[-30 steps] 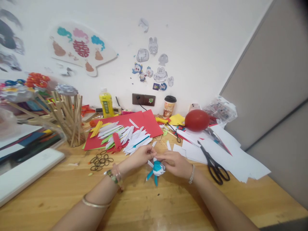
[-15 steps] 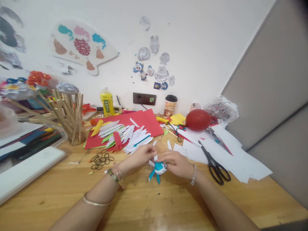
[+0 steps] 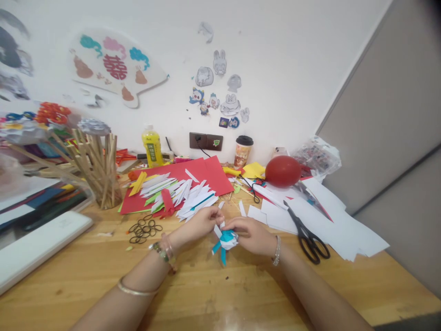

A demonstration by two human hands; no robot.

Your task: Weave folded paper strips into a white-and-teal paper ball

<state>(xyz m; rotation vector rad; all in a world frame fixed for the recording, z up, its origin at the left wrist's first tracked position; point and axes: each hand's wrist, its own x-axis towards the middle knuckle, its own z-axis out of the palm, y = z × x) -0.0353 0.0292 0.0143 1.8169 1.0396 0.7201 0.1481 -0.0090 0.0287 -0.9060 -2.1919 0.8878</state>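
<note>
Folded paper piece (image 3: 227,238), one, blue and white, strips jutting out; located between my two hands, over the wooden table (image 3: 193,294). My right hand (image 3: 254,235): grasping the piece at its upper right edge. My left hand (image 3: 206,219): fingers bent together at its top strip; whether they grip it, I cannot tell. Rubber bands (image 3: 145,228), black, loose cluster, left of my left hand. Paper strips (image 3: 198,202), mostly white, heaped on red paper (image 3: 217,175). Scissors (image 3: 301,227), black, right of my right hand. Balloon (image 3: 283,172), red, beyond the scissors.
</note>
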